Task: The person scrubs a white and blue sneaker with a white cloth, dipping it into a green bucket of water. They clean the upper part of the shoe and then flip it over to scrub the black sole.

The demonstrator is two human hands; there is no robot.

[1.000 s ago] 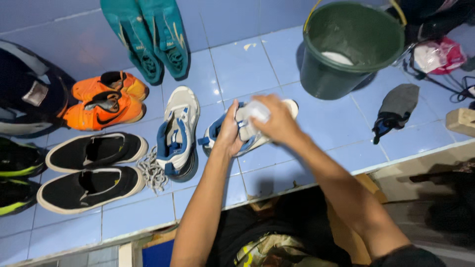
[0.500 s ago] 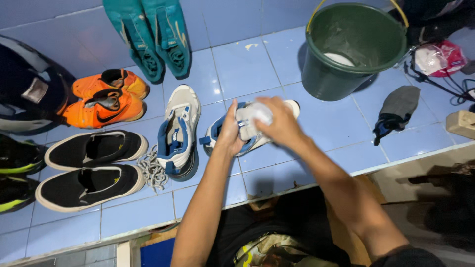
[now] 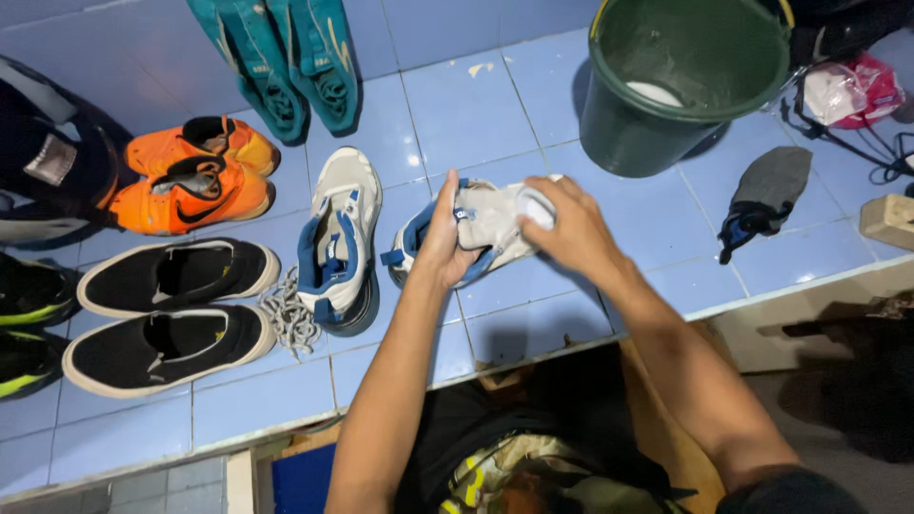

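The left hand (image 3: 446,238) is gripping the shoe (image 3: 476,233) on the tiled surface (image 3: 476,114) while the right hand (image 3: 566,228), closed on a white pad (image 3: 535,202), is rubbing it; short, firm strokes seem best.

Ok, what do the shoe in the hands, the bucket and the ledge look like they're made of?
The white-and-blue sneaker, held by the left hand and right hand, looks like matte fabric or mesh with smoother blue trim; the weave is too small to tell. The green bucket looks like moulded plastic: uniform colour, dull sheen, thin rim. The ledge is glazed blue tile, with grout lines and soft reflections.
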